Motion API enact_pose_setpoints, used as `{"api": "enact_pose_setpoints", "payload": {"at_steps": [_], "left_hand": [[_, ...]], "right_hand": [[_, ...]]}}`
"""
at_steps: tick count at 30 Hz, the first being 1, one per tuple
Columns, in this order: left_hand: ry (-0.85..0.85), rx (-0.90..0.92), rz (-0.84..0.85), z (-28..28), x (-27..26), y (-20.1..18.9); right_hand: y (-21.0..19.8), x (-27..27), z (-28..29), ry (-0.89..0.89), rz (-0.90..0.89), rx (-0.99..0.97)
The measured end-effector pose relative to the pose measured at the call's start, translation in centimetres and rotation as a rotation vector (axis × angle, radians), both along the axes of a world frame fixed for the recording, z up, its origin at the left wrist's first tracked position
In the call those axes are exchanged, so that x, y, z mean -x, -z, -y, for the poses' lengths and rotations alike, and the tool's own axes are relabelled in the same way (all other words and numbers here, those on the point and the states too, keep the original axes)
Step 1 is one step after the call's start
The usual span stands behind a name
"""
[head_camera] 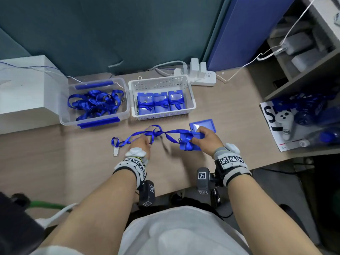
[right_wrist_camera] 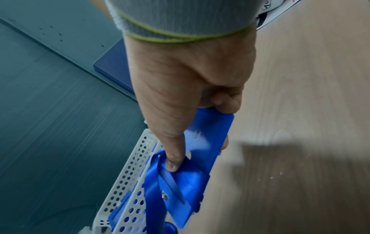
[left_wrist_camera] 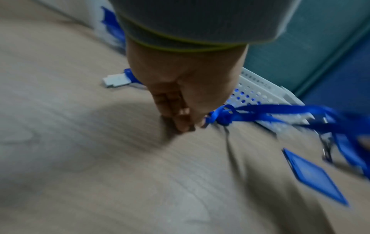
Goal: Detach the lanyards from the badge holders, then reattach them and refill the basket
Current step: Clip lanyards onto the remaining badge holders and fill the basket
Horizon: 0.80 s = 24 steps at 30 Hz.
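My right hand (head_camera: 197, 137) (right_wrist_camera: 200, 155) grips a blue badge holder (head_camera: 183, 139) (right_wrist_camera: 208, 134) just above the desk, thumb pressing on the blue lanyard (head_camera: 173, 132) (right_wrist_camera: 152, 190) wrapped round it. The lanyard (left_wrist_camera: 270, 109) trails left, partly unwound and looped. There my left hand (head_camera: 147, 142) (left_wrist_camera: 192, 125) pinches it, fingertips down near the desk. Its white clip (head_camera: 116, 151) (left_wrist_camera: 116, 80) lies at the far left end. A second, bare blue holder (head_camera: 202, 124) (left_wrist_camera: 312, 175) lies flat behind my right hand. The white basket (head_camera: 160, 80) (left_wrist_camera: 258, 88) (right_wrist_camera: 128, 174) holds three wrapped holders.
A clear bin (head_camera: 127, 107) left of the basket holds several loose blue lanyards (head_camera: 93, 103). A white box (head_camera: 27, 89) stands at far left, a power strip (head_camera: 204, 78) behind the basket. On the right, a shelf, a white controller (head_camera: 284, 122) and blue clutter.
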State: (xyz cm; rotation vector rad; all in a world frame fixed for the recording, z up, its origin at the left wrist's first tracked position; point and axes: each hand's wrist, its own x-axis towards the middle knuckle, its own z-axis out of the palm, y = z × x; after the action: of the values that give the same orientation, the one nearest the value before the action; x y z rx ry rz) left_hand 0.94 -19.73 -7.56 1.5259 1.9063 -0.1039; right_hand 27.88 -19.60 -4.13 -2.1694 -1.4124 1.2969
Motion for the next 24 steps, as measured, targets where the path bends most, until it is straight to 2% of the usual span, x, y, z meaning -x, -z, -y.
{"api": "enact_pose_setpoints", "payload": {"at_steps": [2, 3, 4, 6, 8, 9, 12, 14, 16, 19, 22, 24], "left_hand": [[-0.362, -0.108, 0.325, -0.1, 0.3, 1.5], [-0.455, -0.204, 0.446, -0.4, 0.0, 1.4], [-0.491, -0.275, 0.54, -0.7, -0.3, 0.6], [-0.472, -0.335, 0.593, -1.1, -1.1, -1.2], [-0.414, -0.291, 0.505, -1.2, -1.4, -1.7], [-0.363, -0.257, 0.405, -1.1, -1.3, -1.7], [-0.078, -0.137, 0.06, -0.8, -0.9, -1.2], [0.129, -0.142, -0.088, -0.8, -0.6, -0.4], [0.216, -0.163, -0.181, -0.6, -0.4, 0.3], [0.223, -0.098, -0.218, -0.5, 0.3, 0.5], [0.075, -0.022, -0.162, 0.4, 1.4, 0.0], [-0.091, 0.01, -0.157, 0.9, 2.1, -0.6]], "right_hand": [[0.3, -0.3, 0.2, -0.012, 0.005, 0.013], [0.4, -0.5, 0.2, -0.017, 0.01, 0.02], [0.6, -0.7, 0.3, -0.023, 0.012, 0.022], [0.8, -1.0, 0.3, -0.032, 0.018, 0.025], [1.0, -1.1, 0.2, -0.041, 0.023, 0.034], [1.1, -1.3, 0.3, -0.044, 0.025, 0.045], [1.5, -1.7, 0.5, -0.039, 0.01, 0.062], [1.7, -1.9, 0.7, -0.041, -0.008, 0.068], [1.9, -1.9, 0.9, -0.037, -0.023, 0.075], [2.0, -1.9, 0.9, -0.011, -0.059, 0.075], [2.1, -1.6, 0.7, 0.013, -0.088, 0.082], [2.1, -1.3, 0.4, 0.036, -0.103, 0.088]]}}
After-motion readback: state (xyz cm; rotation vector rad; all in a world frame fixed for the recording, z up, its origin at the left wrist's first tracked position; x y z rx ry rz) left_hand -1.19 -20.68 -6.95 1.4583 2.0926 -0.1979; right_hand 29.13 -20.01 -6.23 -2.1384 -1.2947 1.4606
